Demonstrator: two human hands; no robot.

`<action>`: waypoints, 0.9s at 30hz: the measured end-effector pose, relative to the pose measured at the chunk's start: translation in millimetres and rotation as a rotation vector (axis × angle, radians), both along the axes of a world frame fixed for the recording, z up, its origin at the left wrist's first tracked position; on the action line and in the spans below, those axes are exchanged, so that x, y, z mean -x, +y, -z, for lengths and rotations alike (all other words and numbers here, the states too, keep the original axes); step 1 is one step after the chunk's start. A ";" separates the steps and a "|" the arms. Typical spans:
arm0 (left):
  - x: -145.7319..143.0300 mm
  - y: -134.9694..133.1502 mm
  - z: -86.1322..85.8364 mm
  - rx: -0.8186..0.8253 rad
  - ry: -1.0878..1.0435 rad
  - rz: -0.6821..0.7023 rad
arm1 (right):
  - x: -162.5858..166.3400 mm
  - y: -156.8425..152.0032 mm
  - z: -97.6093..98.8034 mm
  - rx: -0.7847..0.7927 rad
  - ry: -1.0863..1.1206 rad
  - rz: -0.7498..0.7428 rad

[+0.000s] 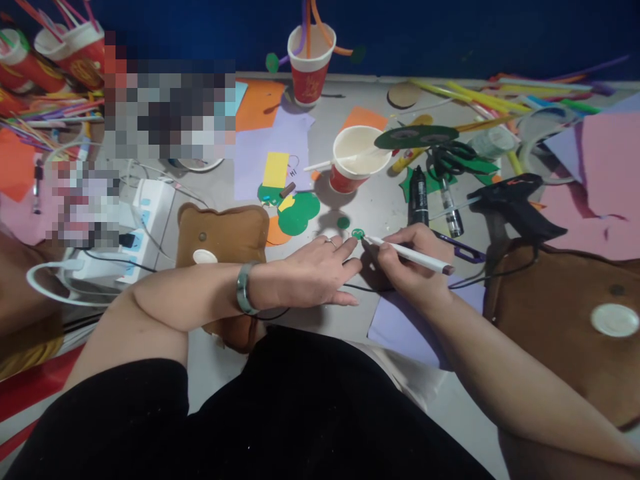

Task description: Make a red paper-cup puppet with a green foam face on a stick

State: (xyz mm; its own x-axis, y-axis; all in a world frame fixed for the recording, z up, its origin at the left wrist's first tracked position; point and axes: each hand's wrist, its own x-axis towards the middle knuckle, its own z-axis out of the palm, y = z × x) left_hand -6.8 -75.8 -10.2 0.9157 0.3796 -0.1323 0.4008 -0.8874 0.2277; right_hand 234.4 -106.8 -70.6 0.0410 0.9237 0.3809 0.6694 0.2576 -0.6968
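Close to the front of the tabletop (360, 92), head view: right hand (425, 261) pinches one white pen (413, 253) between thumb and fingers, tip down at a marked green disc (357, 233). Left hand (313, 273) rests palm down beside it, fingers spread, thumb apart, gripping nothing visible; fingertips sit next to the disc, contact cannot be told. Disc lies flat between the two hands and bears a pale, wavy line.

Step in hand, as judged: marking the disc with the pen. Next move, by inference, calls for a light, steady tip and a disc kept from sliding, the piece being small; left fingers look well placed to pin it.

Counts, same view. Small green discs by the hands: two, the second disc (343, 223) just beyond the left fingers. Middle cup (345, 182): one. Rear cup (310, 80): one, coloured stems rising from it. Upper-left cups (83, 60): at least three, cut off, total uncertain. Glue gun (515, 203): one. Black marker (419, 200): one, near one clear-barrelled pen (452, 212). Yellow square (277, 169): one. Brown pouches: apparently two, left pouch (230, 233) and right pouch (555, 320). Back-right straws (465, 95): too overlapped to count.
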 end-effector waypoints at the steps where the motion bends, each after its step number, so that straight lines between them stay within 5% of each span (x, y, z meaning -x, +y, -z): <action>1: 0.4 -0.6 0.9 -0.008 -0.006 -0.002 | 0.1 -0.6 0.3 0.009 -0.004 -0.006; 18: 2.5 -6.6 8.4 -0.195 -0.038 0.007 | -2.8 -3.9 6.2 0.125 -0.034 -0.012; 27: 3.4 -9.3 13.4 -0.202 -0.057 -0.008 | -0.4 -1.3 4.6 0.061 -0.029 -0.068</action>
State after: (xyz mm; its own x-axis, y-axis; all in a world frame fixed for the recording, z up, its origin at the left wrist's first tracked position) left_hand -10.2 -85.1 -23.6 0.9164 0.4004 -0.0006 0.3995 -0.9142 0.0682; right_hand 234.8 -108.1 -75.2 -0.0326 0.9455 0.3240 0.6721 0.2606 -0.6931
